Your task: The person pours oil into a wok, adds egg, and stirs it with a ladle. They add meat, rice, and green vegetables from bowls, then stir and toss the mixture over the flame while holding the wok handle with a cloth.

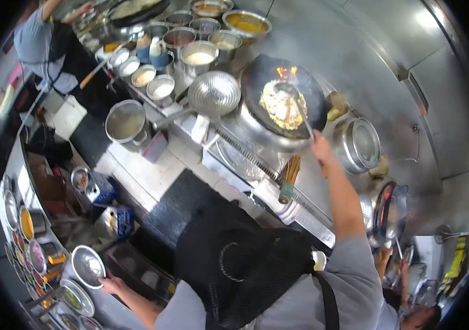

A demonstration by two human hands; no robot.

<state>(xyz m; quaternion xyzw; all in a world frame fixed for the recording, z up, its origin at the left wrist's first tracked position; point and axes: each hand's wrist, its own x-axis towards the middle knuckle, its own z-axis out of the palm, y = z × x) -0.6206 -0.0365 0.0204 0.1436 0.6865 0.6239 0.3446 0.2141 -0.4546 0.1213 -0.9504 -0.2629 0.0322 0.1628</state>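
My right hand (321, 147) is wrapped round the handle of a ladle (302, 112). The ladle's bowl rests in pale white and yellow food (282, 109), perhaps rice with egg, inside a black wok (254, 82). Flame shows near the wok's far side. Out to the other side, my left hand (112, 285) grips the rim of a metal bowl (88, 267), which looks empty and is tilted towards me. Beneath and beside that bowl is a counter with a plate of green food (72, 297).
Beside the wok lie a perforated strainer (214, 94) and a bamboo brush (289, 180). Pots of sauces and seasonings (198, 58) line the stove. A bucket (126, 122) stands near the floor mat (182, 206). Other people work at upper left and lower right.
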